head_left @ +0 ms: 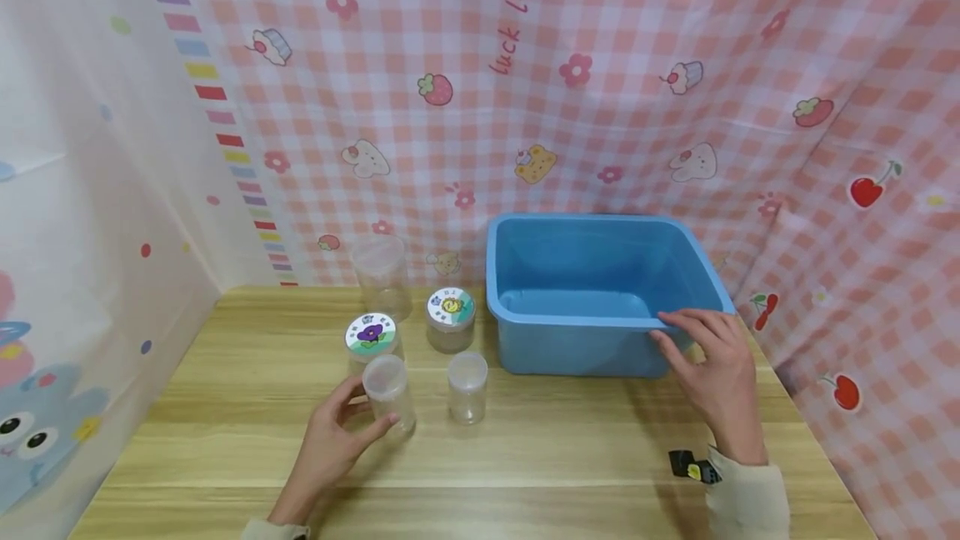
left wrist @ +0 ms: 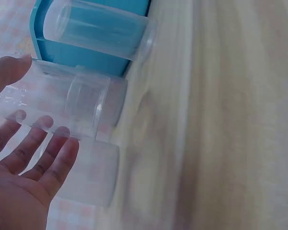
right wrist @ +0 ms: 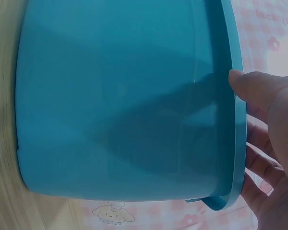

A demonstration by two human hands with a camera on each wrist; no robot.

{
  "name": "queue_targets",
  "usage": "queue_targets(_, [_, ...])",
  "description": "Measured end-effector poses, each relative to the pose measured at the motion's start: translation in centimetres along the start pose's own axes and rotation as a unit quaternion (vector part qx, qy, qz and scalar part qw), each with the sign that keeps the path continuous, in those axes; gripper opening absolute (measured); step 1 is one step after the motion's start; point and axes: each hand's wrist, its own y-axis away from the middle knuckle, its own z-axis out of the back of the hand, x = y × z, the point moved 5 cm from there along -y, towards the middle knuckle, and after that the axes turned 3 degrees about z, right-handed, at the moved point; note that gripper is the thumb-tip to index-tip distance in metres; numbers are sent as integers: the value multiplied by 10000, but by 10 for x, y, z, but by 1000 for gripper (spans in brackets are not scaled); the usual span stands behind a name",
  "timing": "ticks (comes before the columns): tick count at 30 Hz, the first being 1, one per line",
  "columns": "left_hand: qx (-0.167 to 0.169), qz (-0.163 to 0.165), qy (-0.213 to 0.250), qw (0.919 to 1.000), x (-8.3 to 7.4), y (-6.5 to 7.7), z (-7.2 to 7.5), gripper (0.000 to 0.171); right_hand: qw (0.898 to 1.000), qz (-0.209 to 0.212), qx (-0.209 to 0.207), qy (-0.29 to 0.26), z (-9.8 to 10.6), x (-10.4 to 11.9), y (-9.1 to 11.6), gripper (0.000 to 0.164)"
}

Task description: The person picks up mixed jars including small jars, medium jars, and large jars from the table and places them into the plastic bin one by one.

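Observation:
In the head view my left hand (head_left: 333,440) holds a small clear plastic jar (head_left: 392,402) with a frosted lid, thumb on its near side and fingers round the far side. The left wrist view shows the thumb and fingertips on opposite sides of this jar (left wrist: 57,93). Just right of it stands a similar small jar (head_left: 467,390). My right hand (head_left: 716,365) pinches the front rim of a blue plastic basin (head_left: 585,348) near its right corner. In the right wrist view the thumb lies on the outside of the basin (right wrist: 120,105), with the fingers over its rim.
Behind the held jar is a wider jar with a purple-flower lid (head_left: 371,334). A sunflower-lidded jar (head_left: 451,319) stands close to the basin's left side. Farther back is a taller clear jar (head_left: 382,277) by the checked curtain (head_left: 465,140). The wooden table (head_left: 555,457) carries everything.

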Motion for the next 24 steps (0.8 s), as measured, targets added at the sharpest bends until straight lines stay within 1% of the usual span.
queue_targets(3, [20, -223, -32, 9997, -6, -4, 1, 60, 10000, -40, -18, 18, 0, -1, 0, 37])
queue_targets(6, [9, -369, -49, 9993, -11, -7, 4, 58, 10000, -3, -29, 4, -2, 0, 0, 37])
queue_targets(12, [-54, -437, -147, 9989, -22, -11, 12, 56, 9998, 116, -60, -120, -7, 3, 0, 39])
queue_targets(18, [-6, -594, -151, 9981, -35, -21, 9, 56, 9997, 161, -109, -129, -2, 3, -1, 46])
queue_targets(24, [-10, -663, -154, 9977, -49, -32, 7, 57, 9999, 121, -106, -32, -1, -2, 0, 40])
